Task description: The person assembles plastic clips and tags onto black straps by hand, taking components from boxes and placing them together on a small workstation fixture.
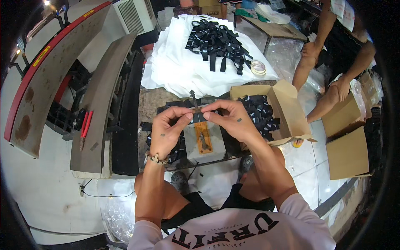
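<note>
Between my two hands a short black fabric strip [194,119] is stretched over a small grey box-shaped device [218,143]. My left hand [168,127] pinches its left end between thumb and fingers. At the other end my right hand [234,121] has thumb and forefinger pressed together on it. On the device's top is an orange-brown plate [200,146] with a metal piece fixed to it. A slim metal arm [193,100] stands up behind the strip. Loose black pieces [177,150] lie left of the device, partly hidden by my left hand.
An open cardboard box [287,110] of cut black pieces [260,114] stands at right. Farther back, black straps [216,41] and a tape roll [258,68] lie on white sheets [166,66]. Red-handled pliers [86,125] rest on the left-hand machine. Another person's legs [306,75] are at right.
</note>
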`<state>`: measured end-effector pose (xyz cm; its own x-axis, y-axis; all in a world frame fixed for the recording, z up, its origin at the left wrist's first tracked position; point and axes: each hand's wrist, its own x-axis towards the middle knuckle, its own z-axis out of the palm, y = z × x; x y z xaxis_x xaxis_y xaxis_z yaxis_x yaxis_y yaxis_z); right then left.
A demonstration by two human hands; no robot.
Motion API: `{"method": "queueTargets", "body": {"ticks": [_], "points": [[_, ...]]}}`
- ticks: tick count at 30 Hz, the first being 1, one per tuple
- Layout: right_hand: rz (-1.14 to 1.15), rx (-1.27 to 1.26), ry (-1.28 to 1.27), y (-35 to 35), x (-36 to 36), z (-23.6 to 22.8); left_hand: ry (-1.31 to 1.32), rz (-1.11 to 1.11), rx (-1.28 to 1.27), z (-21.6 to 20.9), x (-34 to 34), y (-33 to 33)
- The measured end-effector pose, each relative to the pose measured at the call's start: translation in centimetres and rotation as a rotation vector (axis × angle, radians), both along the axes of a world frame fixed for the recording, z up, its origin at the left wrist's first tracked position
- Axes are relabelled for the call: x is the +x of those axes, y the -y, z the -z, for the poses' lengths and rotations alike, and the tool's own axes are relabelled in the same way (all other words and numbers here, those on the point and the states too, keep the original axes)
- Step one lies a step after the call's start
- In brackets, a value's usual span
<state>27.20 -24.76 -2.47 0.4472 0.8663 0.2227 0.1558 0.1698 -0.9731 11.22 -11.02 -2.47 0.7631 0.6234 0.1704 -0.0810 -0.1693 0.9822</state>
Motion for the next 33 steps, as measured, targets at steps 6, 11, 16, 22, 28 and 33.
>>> {"method": "queueTargets", "body": {"ticks": [6,11,16,22,28,33], "points": [[-0.01,-0.013,-0.004,-0.1,0.2,0.3,-0.003,0.0,0.012,0.5,0.1,-0.3],[-0.012,0.008,-0.006,-0.3,0.3,0.7,0.022,-0.011,0.001,0.8,0.3,-0.3],[-0.01,0.005,-0.003,-0.3,0.3,0.7,-0.006,0.013,-0.001,0.8,0.1,-0.5],[-0.016,-0.019,-0.035,-0.3,0.2,0.6,-0.025,0.012,-0.019,0.7,0.2,-0.4],[-0.021,-0.015,-0.05,0.0,0.8,0.7,0.007,0.001,-0.004,0.7,0.3,-0.4],[0.173,-0.196,0.521,1.6,4.4,0.7,0.02,-0.046,0.009,0.7,-0.5,-0.8]]}}
